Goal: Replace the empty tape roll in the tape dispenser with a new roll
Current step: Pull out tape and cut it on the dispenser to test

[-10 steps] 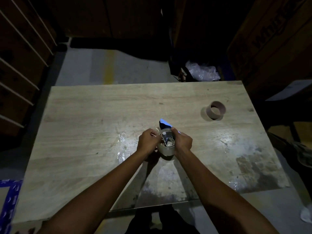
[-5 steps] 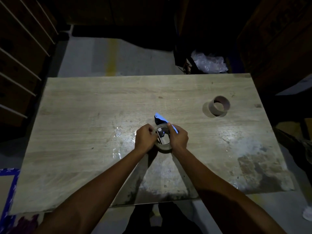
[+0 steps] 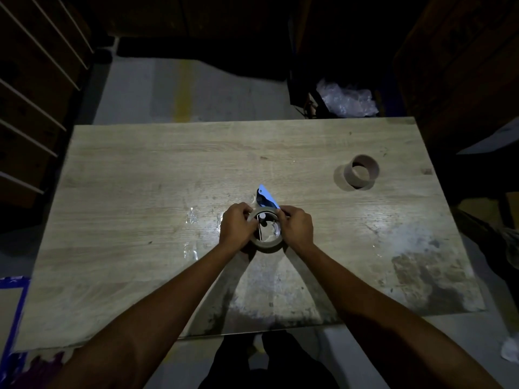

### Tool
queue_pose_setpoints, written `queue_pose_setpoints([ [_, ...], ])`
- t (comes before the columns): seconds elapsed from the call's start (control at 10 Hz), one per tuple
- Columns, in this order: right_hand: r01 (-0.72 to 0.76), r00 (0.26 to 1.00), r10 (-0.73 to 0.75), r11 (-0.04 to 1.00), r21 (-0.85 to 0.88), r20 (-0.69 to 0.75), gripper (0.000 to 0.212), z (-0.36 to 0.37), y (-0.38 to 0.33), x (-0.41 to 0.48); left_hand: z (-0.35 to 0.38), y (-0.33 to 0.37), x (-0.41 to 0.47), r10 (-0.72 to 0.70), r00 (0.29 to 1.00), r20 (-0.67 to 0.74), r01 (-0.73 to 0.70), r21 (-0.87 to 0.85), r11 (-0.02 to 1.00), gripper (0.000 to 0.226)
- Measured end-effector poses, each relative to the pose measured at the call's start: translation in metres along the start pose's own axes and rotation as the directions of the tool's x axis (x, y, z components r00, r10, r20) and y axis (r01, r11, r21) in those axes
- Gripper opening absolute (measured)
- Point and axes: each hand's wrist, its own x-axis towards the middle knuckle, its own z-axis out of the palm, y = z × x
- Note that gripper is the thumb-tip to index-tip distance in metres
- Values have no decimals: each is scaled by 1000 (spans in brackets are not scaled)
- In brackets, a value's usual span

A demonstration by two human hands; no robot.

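2 hands, left hand [image 3: 236,226] and right hand [image 3: 297,226], pinch new roll [image 3: 266,239] onto dispenser [image 3: 265,198]; empty core [image 3: 361,175] parked far right.

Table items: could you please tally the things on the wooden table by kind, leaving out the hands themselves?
Tape rolls with tape: 1, the new roll held between the left hand and right hand.
Empty cardboard cores: 1, the bare core standing at the table's far right.
Tape dispensers: 1, the blue dispenser just beyond the roll.
Total: 3.

Worn wooden table [image 3: 140,192]; crumpled plastic [image 3: 346,99] beyond.
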Motion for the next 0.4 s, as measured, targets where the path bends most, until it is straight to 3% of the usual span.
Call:
queue_pose_setpoints([
  [0.4, 106, 994, -102, 986, -126, 36, 21, -14, -18, -13, -17, 3, -10, 70, 998, 0, -70, 23, 997, 26],
])
